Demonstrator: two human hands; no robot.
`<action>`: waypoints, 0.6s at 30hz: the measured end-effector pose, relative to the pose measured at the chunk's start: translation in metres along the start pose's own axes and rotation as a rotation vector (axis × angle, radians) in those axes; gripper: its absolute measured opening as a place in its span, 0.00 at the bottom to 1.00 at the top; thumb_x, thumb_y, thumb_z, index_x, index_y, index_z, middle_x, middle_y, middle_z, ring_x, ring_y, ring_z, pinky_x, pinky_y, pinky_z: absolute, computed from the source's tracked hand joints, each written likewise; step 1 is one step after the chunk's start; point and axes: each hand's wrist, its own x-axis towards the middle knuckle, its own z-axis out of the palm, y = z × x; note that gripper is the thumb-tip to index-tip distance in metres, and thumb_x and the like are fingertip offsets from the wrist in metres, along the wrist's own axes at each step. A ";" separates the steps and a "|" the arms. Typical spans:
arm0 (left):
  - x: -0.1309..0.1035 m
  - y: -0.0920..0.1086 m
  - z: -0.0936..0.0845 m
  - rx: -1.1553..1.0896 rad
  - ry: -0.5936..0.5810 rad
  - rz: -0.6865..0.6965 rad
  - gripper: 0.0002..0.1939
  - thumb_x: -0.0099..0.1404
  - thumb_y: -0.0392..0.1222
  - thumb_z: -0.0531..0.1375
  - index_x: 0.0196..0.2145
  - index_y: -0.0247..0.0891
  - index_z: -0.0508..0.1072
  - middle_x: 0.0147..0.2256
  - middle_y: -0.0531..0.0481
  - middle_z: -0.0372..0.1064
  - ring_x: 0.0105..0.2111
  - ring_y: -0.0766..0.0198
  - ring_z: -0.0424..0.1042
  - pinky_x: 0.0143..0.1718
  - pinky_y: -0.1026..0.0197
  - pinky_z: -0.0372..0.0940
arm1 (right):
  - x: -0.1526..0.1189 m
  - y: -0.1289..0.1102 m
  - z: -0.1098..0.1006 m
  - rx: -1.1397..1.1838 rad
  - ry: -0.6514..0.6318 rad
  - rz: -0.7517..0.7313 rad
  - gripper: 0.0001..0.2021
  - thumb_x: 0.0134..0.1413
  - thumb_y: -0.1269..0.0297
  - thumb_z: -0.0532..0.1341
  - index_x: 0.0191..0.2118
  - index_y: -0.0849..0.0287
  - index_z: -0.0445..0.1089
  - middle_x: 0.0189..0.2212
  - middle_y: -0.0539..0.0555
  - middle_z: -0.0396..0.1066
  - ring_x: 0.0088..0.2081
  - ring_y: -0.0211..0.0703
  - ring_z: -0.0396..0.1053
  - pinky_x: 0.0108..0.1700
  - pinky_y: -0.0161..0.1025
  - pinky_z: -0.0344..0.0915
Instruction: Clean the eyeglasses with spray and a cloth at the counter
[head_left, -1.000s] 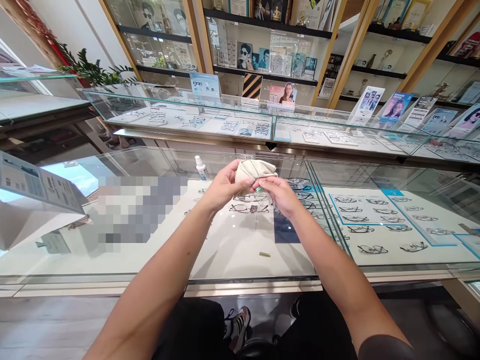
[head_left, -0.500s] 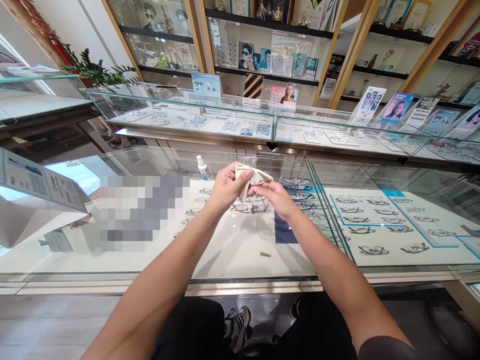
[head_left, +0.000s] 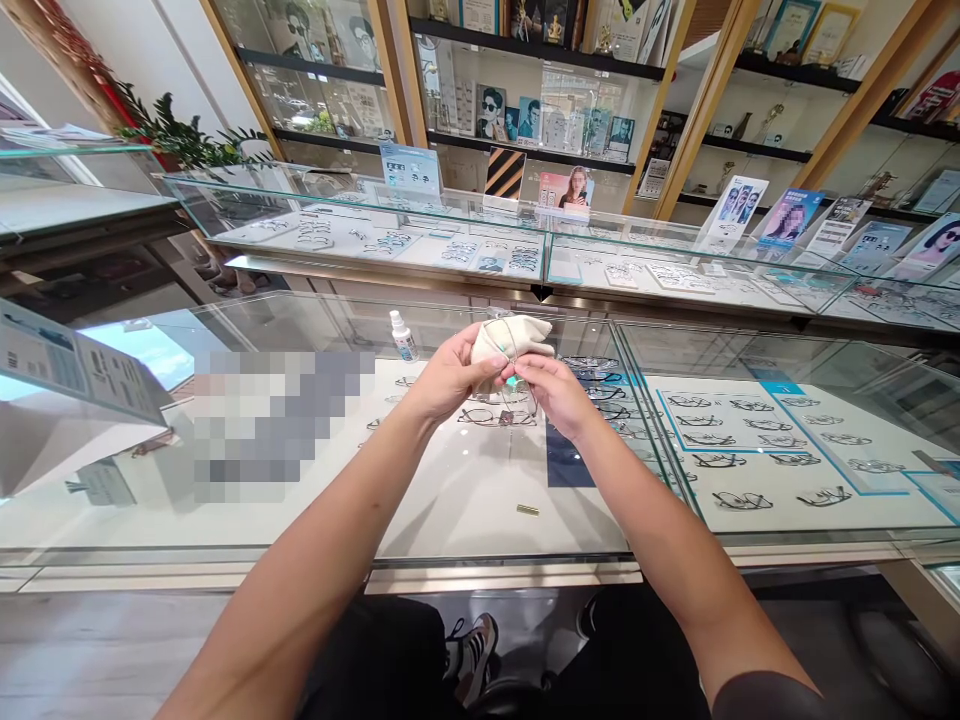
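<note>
Above the glass counter, both my hands are closed around a thin-rimmed pair of eyeglasses [head_left: 499,341] and a cream cloth [head_left: 531,333]. My left hand [head_left: 453,376] grips the cloth and the left side of the glasses, its thumb pointing right. My right hand [head_left: 551,388] pinches the glasses near their middle, fingertips almost meeting the left thumb. The cloth is bunched behind one lens, and a green glint shows on the lower lens. Fingers and cloth hide part of the frame. A white spray bottle [head_left: 403,338] stands just left of my left hand.
Under the glass top [head_left: 450,520] lie rows of spectacles [head_left: 739,500] and a dark blue panel [head_left: 568,460]. A small gold-coloured bar [head_left: 527,510] lies nearer me. At left stands a printed sign [head_left: 75,365]. Another display case [head_left: 360,250] runs behind.
The cloth has shifted up and spread behind the lens, so the thin rim now shows in front of it. My right hand has turned slightly, its fingertips moving up towards the left thumb.
</note>
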 end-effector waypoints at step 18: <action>0.001 -0.004 0.004 0.023 0.057 0.076 0.25 0.68 0.63 0.70 0.37 0.35 0.76 0.23 0.49 0.74 0.20 0.64 0.70 0.24 0.62 0.67 | 0.000 0.004 0.002 -0.127 -0.029 -0.036 0.15 0.58 0.48 0.71 0.35 0.55 0.86 0.34 0.53 0.83 0.44 0.47 0.74 0.55 0.44 0.63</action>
